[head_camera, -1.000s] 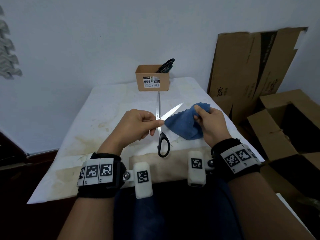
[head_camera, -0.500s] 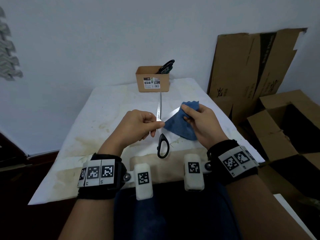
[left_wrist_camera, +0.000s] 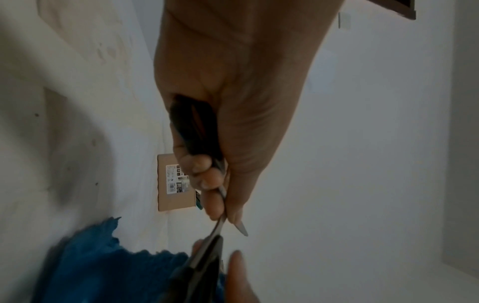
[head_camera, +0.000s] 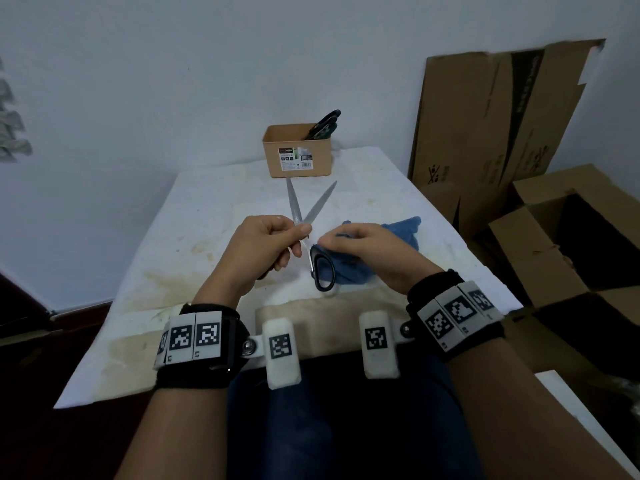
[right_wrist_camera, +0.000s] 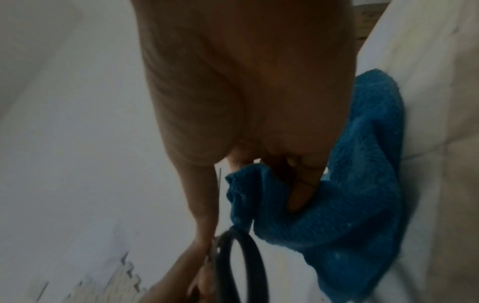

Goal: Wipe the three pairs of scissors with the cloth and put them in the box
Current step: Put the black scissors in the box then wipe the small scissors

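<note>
My left hand (head_camera: 300, 233) pinches a pair of black-handled scissors (head_camera: 313, 209) near the pivot, bare blades spread and pointing away at the box. One handle lies in my left palm (left_wrist_camera: 191, 131); the other loop (head_camera: 323, 273) hangs free. My right hand (head_camera: 360, 242) holds the blue cloth (head_camera: 401, 228) low over the table, fingers curled into the cloth (right_wrist_camera: 350, 194), thumb reaching beside the free loop (right_wrist_camera: 241, 256). The small brown box (head_camera: 298, 157) stands at the table's far edge, with dark scissor handles (head_camera: 323, 128) sticking out.
The white-covered table (head_camera: 207, 209) is stained at the left and near edge. Flattened cardboard (head_camera: 502, 116) leans on the wall at the right. An open carton (head_camera: 571, 244) sits on the floor by the table's right side.
My right hand has slid the cloth off the right blade and dropped toward the handle. The blades now show bare, with a narrower gap between them. My left hand has stayed in place.
</note>
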The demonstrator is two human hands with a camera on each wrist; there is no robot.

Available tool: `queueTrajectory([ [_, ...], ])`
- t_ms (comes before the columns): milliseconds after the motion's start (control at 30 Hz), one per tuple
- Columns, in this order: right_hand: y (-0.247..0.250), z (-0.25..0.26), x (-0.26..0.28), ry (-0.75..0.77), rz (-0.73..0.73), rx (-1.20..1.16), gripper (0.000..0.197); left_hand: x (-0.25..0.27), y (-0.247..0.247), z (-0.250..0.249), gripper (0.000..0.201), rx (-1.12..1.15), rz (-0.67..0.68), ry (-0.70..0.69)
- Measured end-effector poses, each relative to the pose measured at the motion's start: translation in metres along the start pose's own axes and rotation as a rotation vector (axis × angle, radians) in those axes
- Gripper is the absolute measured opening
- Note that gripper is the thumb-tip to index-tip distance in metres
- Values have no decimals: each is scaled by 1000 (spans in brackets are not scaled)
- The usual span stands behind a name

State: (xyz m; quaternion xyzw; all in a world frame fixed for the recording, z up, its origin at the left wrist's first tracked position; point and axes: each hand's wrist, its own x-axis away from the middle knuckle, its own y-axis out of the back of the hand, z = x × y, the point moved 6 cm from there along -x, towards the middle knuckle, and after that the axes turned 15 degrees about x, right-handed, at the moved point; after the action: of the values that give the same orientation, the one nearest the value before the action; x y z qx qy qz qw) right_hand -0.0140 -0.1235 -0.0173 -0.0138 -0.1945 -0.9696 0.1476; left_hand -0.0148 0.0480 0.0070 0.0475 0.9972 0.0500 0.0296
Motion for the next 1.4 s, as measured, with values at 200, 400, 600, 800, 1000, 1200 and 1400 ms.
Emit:
queueTrajectory([
  [200, 0, -4, -1, 19, -4, 74, 21, -5, -6, 1, 29, 46, 44, 24],
  [400, 6, -9, -1, 4, 2, 10, 20, -10, -7, 0, 19, 145, 64, 39],
  [600, 18, -13, -3, -10, -93, -51, 14, -15, 1, 3, 13, 155, 87, 134],
  [800, 30, -16, -8, -15, -217, -199, 23, -16, 2, 12, 20, 759, -29, 204],
  [1000, 29, -8, -9, 12, -242, -212, 25, -19, -23, 16, 10, 876, -46, 222],
  [1200, 26, -4, -9, 29, -237, -217, 23, -26, -28, 13, 8, 850, -114, 176],
  [1400, 68, -23, -12, 37, -532, -252, 37, -28, 17, 15, 6, 903, -315, 109],
])
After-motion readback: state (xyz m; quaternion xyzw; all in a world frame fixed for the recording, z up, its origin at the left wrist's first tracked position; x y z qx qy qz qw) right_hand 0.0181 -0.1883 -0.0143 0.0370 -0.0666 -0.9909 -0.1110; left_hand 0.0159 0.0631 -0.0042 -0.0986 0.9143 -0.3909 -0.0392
